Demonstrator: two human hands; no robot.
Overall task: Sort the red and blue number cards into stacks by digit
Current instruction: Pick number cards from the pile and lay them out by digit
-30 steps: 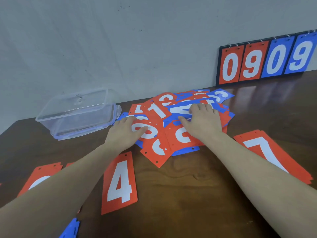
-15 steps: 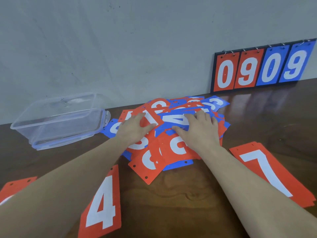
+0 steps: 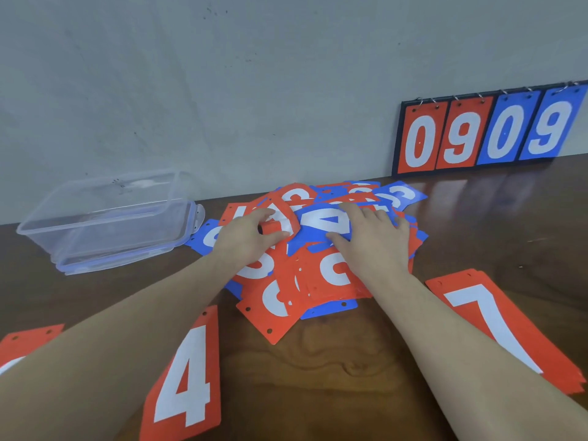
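Observation:
A jumbled pile of red and blue number cards (image 3: 318,281) lies in the middle of the dark wooden table. My left hand (image 3: 246,238) pinches the bent edge of a red card (image 3: 281,222) at the pile's left and curls it upward. Beside it, my right hand (image 3: 374,240) rests flat with spread fingers on a blue 4 card (image 3: 321,222) and the cards beneath. A red 4 card (image 3: 187,377) lies near the front left. To the right a red 7 stack (image 3: 496,319) lies flat, partly under my right forearm.
A clear plastic box (image 3: 108,214) stands on its lid at the back left. A scoreboard (image 3: 486,128) showing 0909 leans on the wall at the back right. Another red card (image 3: 19,345) lies at the left edge.
My left hand slid up to the pile's left and pinched up a red card's edge. My right hand stayed flat on the pile. The camera view tilted.

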